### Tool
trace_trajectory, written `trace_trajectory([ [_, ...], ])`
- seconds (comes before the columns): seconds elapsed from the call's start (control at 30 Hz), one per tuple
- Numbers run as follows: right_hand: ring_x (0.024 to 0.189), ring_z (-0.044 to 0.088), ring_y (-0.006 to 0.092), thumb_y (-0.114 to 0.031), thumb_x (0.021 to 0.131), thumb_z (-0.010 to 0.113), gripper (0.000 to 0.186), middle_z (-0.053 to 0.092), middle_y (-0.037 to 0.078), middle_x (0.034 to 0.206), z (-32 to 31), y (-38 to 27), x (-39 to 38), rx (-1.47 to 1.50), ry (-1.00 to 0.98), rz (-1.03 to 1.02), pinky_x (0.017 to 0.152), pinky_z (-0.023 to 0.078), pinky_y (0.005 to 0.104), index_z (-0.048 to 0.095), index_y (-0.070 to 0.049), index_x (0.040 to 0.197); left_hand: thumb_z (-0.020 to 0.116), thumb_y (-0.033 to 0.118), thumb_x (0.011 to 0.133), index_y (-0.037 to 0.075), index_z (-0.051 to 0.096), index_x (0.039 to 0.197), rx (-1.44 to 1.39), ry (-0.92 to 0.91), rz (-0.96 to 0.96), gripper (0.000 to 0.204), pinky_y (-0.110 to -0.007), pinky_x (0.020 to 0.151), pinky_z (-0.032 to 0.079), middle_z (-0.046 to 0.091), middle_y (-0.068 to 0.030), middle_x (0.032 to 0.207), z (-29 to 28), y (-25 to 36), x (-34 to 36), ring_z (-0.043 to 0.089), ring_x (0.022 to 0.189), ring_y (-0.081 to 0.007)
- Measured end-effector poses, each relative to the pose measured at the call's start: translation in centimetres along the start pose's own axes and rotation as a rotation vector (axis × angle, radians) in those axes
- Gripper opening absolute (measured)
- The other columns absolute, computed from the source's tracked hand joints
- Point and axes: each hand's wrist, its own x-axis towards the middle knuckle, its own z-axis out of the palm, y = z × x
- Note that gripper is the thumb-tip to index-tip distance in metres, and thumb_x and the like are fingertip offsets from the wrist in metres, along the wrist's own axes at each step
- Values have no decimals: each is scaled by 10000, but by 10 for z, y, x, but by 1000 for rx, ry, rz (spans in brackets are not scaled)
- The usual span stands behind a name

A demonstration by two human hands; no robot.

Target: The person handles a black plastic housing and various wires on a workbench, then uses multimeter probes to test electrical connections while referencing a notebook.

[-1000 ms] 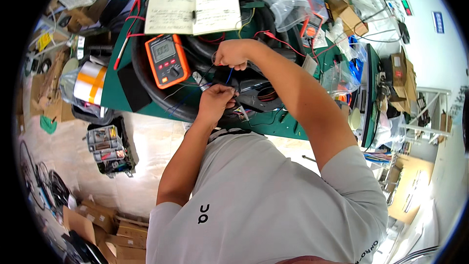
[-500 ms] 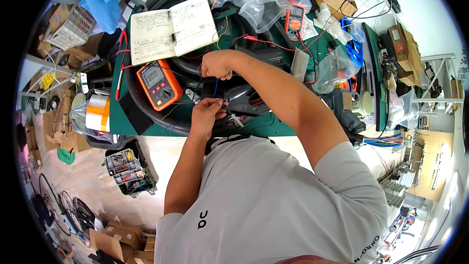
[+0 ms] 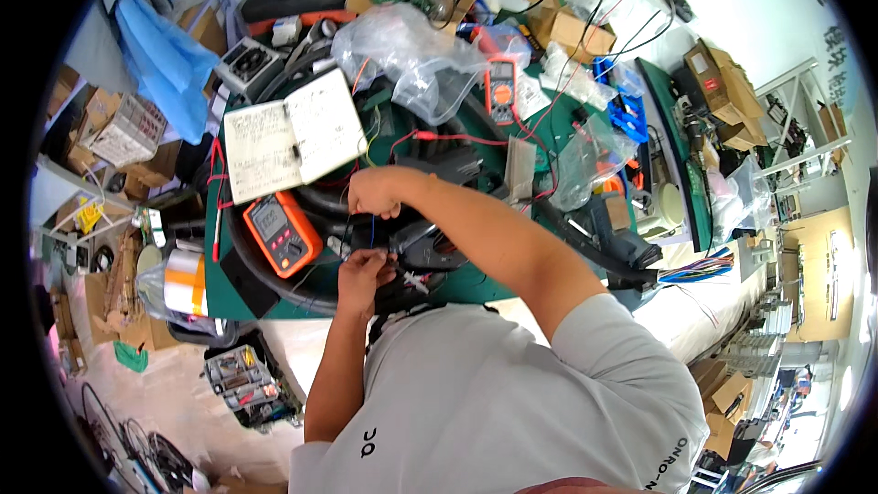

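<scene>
Over the middle of the bench, my right hand (image 3: 378, 192) is closed with its fingers curled down. A thin blue wire (image 3: 372, 230) runs from it toward my left hand (image 3: 362, 273), which sits nearer my body. The thumb and fingers of that left hand are pinched together; what they hold is too small to make out. Just right of it lies a glossy black device (image 3: 428, 247), partly under my right forearm. A small white connector (image 3: 416, 284) is close by. On the left stands an orange multimeter (image 3: 282, 233) with a lit grey screen, lying on thick black hose (image 3: 242, 242).
An open notebook (image 3: 327, 133) with handwriting lies beyond the multimeter. Farther back are clear plastic bags (image 3: 402, 50) and a second orange meter (image 3: 501, 91) with red leads. Blue bins (image 3: 627, 114) stand at the right. A toolbox (image 3: 245, 380) sits on the floor at lower left.
The whole view has shifted, so the bench sits lower in the picture and more of its far side shows. Both hands keep nearly the same places beside the multimeter, still closed.
</scene>
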Motion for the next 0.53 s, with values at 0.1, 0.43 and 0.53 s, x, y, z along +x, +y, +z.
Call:
trace_trajectory([
  [0.1,559,643,228,-29,826,441,401,661,145,768,5,-14,-8,22,44,25,487,549,341,632,-68,1176,620,156,884,20,580,974,9,-3,-3,168,-267,683,525,666,-101,912,-3,1,-4,610,725,-133],
  [0.43,571,650,228,-8,846,438,393,664,157,756,36,-17,-7,213,193,32,489,543,343,619,-59,1191,619,145,889,17,592,958,-17,-18,-25,147,-235,677,519,669,-85,909,2,5,-5,618,734,-108],
  [0.53,571,650,233,-54,880,461,357,665,163,746,43,-14,-7,281,252,18,485,540,341,617,-72,1200,626,152,886,15,593,967,-4,-19,-20,162,-246,692,524,670,-94,921,2,5,-4,621,762,-115],
])
